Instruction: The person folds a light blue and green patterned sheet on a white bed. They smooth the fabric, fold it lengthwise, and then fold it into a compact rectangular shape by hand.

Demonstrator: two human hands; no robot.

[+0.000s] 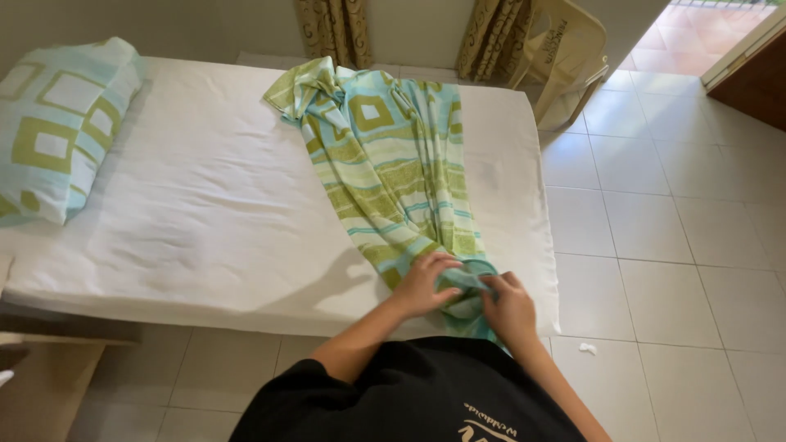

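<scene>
Head view: I'm seeing left hand (423,284) and right hand (508,304) both pinching near end of sheet (393,164), each grip closed on bunched cloth. Sheet is lying in long crumpled strip across bed (205,205), pillow (57,123) at far left. I'm judging step as gathering sheet edge; next move is calling for finding corners and spreading cloth flat.

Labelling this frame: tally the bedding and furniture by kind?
Patterned sheet, bunched, near end held by left hand and right hand: 1
Patterned pillow: 1
White mattress: 1
Plastic chair: 1
Curtain panels: 2
Total: 6
</scene>
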